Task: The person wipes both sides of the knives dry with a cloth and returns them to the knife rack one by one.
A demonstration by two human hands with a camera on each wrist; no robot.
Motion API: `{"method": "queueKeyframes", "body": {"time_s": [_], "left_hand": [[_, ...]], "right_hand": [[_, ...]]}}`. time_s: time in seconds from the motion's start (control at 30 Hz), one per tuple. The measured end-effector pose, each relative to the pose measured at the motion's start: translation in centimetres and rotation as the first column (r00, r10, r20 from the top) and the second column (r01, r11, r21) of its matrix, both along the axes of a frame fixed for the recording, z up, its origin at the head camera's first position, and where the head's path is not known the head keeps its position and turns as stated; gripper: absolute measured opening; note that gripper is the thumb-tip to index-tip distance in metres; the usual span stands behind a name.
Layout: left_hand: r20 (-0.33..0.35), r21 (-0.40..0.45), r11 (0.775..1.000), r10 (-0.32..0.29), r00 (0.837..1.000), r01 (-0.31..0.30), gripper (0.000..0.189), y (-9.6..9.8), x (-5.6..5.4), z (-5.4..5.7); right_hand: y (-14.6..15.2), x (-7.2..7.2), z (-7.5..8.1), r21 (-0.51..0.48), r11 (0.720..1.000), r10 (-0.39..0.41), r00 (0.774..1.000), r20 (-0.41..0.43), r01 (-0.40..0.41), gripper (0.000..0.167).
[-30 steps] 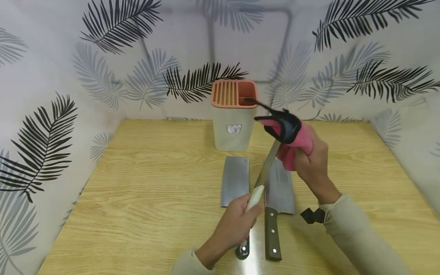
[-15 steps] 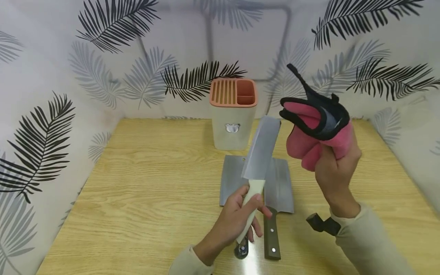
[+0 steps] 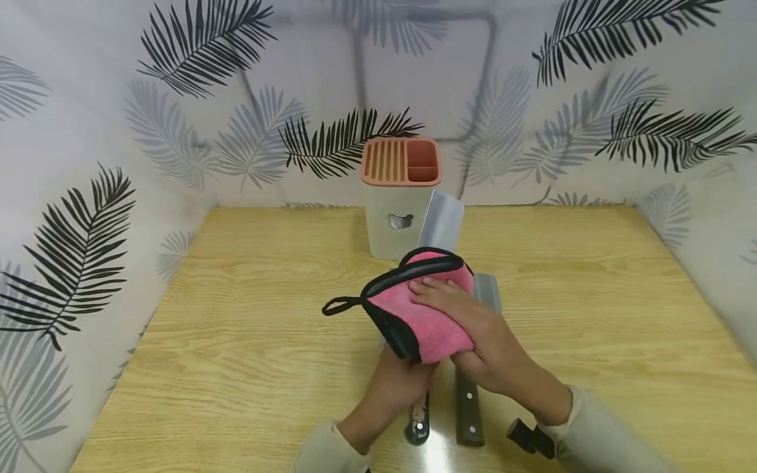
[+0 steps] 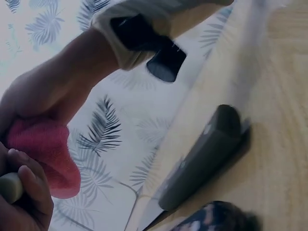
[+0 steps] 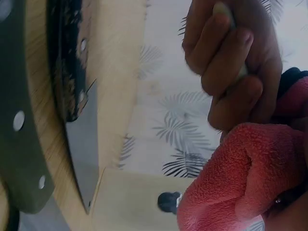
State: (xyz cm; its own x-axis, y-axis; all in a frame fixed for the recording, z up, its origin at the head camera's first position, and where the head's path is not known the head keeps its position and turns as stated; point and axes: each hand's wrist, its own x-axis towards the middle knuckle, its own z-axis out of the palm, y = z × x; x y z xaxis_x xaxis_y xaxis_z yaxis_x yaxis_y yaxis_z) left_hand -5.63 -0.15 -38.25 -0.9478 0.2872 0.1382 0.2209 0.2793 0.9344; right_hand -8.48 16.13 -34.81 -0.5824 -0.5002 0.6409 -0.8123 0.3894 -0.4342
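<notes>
My left hand (image 3: 399, 384) grips the pale handle (image 4: 10, 187) of a cleaver, fingers curled round it in the right wrist view. The cleaver's blade (image 3: 442, 217) points away and up, and its lower part is hidden by a pink cloth with black edging (image 3: 437, 328). My right hand (image 3: 481, 335) holds this cloth over the blade, fingers spread on top, just above the left hand. A black loop (image 3: 343, 305) sticks out from the cloth's left corner. Below lie two more cleavers, one with a worn black handle (image 3: 418, 424), the other with a dark olive handle (image 3: 469, 414).
Behind the hands stands a white knife holder (image 3: 381, 226) with a slotted orange top (image 3: 384, 161). The wooden table (image 3: 254, 315) spreads to both sides, backed by leaf-patterned cloth (image 3: 236, 131). A black wrist device (image 3: 531, 439) sits by the right sleeve.
The right hand lifted the cloth off to the right, then brought it left and down onto the blade. The left hand turned the cleaver from edge-on to show its flat face.
</notes>
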Motion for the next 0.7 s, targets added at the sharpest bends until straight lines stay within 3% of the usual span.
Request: {"method": "queueKeyframes", "body": {"time_s": [0.1,0.23,0.37,0.43,0.53,0.6,0.67,0.7], "left_hand": [[-0.043,0.022,1.0,-0.013,0.999,0.014,0.023,0.5,-0.1,-0.3],[-0.026,0.057,0.997,-0.049,0.998,0.051,0.021,0.9,0.2,-0.2],[0.005,0.064,0.99,-0.124,0.992,0.123,0.017,1.1,0.7,-0.3],[0.017,0.073,0.986,-0.15,0.989,0.148,0.018,1.2,0.8,-0.3],[0.068,0.127,0.975,-0.19,0.979,0.18,0.02,1.4,1.1,-0.4],[0.12,0.181,0.966,-0.21,0.97,0.187,0.02,1.4,1.2,-0.5],[0.162,0.226,0.957,-0.221,0.962,0.182,0.02,1.3,1.3,-0.5],[0.176,0.243,0.954,-0.22,0.96,0.174,0.02,1.3,1.2,-0.5]], "right_hand": [[0.7,-0.7,-0.3,-0.025,0.999,-0.046,0.997,0.065,0.048,0.07],[2.2,-2.5,-0.1,-0.089,0.987,-0.125,0.989,0.079,0.132,0.075],[4.5,-4.4,0.8,-0.205,0.944,-0.236,0.964,0.124,0.258,0.065],[5.6,-5.2,1.4,-0.3,0.891,-0.297,0.937,0.183,0.341,0.052],[6.7,-5.6,2.4,-0.446,0.776,-0.371,0.894,0.251,0.446,0.035],[6.9,-5.4,3.0,-0.539,0.701,-0.401,0.883,0.244,0.467,0.026],[6.6,-4.9,3.5,-0.598,0.66,-0.43,0.881,0.196,0.455,0.021],[6.2,-4.5,3.8,-0.624,0.657,-0.421,0.893,0.159,0.422,0.02]]}}
